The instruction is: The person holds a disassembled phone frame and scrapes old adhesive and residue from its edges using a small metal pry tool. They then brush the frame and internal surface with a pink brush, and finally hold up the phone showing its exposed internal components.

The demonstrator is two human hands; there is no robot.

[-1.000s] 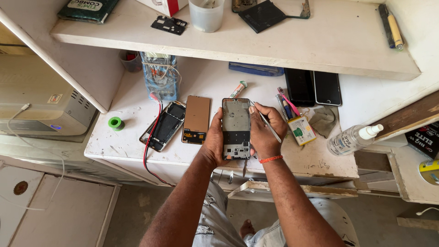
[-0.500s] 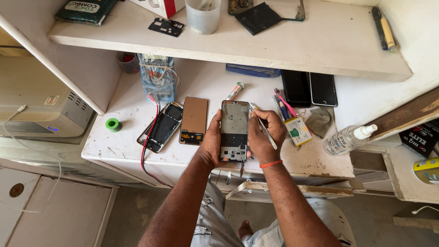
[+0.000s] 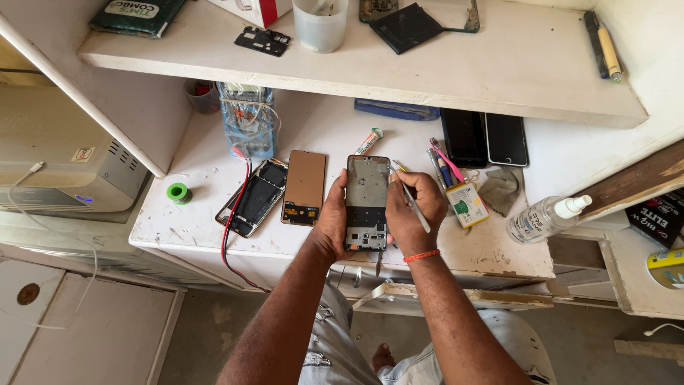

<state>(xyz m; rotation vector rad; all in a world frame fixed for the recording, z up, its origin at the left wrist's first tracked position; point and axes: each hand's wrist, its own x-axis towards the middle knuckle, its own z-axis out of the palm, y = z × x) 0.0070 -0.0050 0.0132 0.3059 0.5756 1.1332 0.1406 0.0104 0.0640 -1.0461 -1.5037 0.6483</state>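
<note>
step: working on grey opened phone frame (image 3: 368, 202) | left hand (image 3: 333, 221) grips frame | right hand (image 3: 410, 214) pinches thin metal tweezers (image 3: 411, 202) | next: steady, fine tip placement

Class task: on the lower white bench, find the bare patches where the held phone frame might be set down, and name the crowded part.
Bare patches: bench between green roll and opened phone; front right, below yellow battery and spray bottle. Crowded: the middle, around copper panel, phone frame and both hands, left hand, right hand.
</note>
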